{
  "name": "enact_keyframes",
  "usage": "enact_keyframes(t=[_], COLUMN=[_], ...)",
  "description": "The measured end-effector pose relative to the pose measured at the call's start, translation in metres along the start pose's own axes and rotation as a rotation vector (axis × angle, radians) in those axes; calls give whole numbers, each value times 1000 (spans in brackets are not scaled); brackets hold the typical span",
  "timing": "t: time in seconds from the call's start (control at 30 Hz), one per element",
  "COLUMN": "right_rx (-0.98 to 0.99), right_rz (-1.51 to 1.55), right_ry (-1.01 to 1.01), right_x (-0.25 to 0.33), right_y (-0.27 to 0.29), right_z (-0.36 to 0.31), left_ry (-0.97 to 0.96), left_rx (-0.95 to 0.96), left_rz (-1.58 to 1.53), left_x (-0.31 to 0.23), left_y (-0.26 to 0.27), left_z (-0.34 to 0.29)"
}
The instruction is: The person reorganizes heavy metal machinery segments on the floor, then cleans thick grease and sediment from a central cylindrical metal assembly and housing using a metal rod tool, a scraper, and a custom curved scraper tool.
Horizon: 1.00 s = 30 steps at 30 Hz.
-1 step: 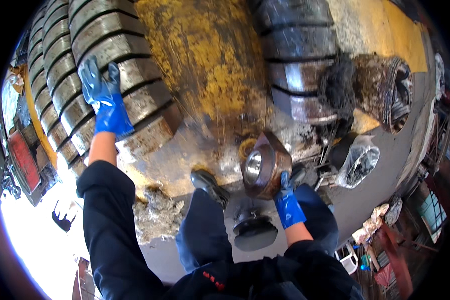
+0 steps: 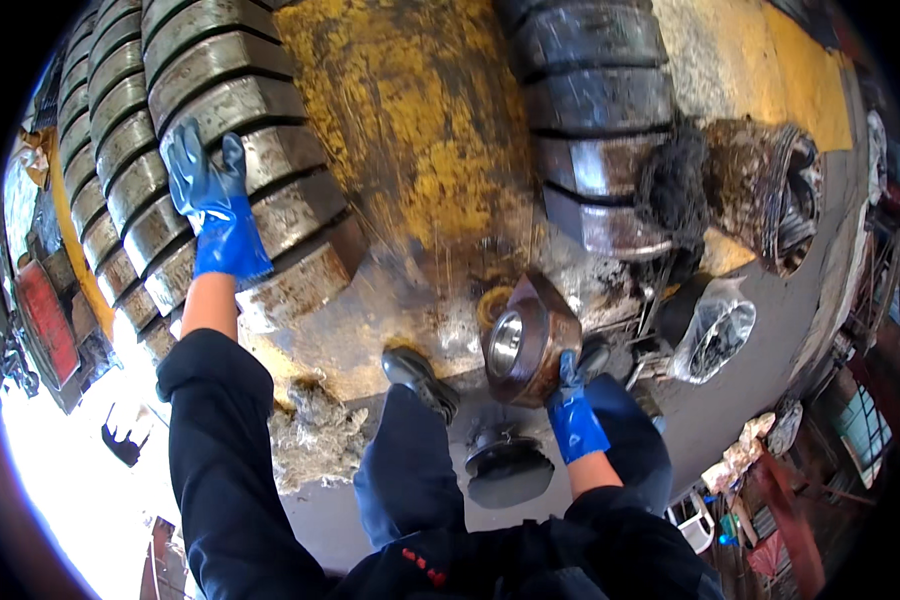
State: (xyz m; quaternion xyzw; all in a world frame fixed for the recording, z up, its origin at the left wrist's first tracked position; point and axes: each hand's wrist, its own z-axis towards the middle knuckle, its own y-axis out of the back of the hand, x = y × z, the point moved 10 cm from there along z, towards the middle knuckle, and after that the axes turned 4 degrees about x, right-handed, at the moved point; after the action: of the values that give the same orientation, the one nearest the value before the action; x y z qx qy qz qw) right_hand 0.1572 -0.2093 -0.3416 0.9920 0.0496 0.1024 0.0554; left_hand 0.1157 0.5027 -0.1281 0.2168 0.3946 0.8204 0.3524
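My left hand [image 2: 213, 205], in a blue rubber glove, lies flat with fingers stretched and thumb apart on a row of large steel hex nuts [image 2: 252, 95]. It holds nothing. In the same kind of glove, my right hand [image 2: 576, 415] grips the near right side of a single large hex nut [image 2: 536, 345]. That nut is tilted, its shiny round bore showing, by the near edge of the worn yellow table [image 2: 410, 130]. Some of my right fingers are hidden behind the nut.
Another row of hex nuts [image 2: 605, 165] stands at right, with dark tangled wire or fibre [image 2: 673, 180] against it. Beyond are a rusty drum [image 2: 755, 190] and a clear plastic bag [image 2: 715, 335]. A round stool [image 2: 510, 475] stands between my legs; grey rags [image 2: 315, 435] hang at left.
The view has shifted slightly, so the table and nuts sit a little lower. Both hands keep their places on the nuts.
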Motion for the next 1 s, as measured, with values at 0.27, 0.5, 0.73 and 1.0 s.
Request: enact_keyframes(t=[0.27,0.5,0.73,1.0], right_rx=[-59,-84,37,99], right_rz=[-141,-565,-1097,-1359], right_ry=[7,44,304,448], right_x=[35,137,235,312], right_y=[-34,-176,-394,-579], right_z=[-36,-114,-125,-97], left_ry=[155,287,284,354], left_rx=[210,380,463,560], left_rz=[40,15,74,123], left_x=[0,-1,14,32], left_y=[-16,-23,-21,-29], left_z=[-9,0,5,10])
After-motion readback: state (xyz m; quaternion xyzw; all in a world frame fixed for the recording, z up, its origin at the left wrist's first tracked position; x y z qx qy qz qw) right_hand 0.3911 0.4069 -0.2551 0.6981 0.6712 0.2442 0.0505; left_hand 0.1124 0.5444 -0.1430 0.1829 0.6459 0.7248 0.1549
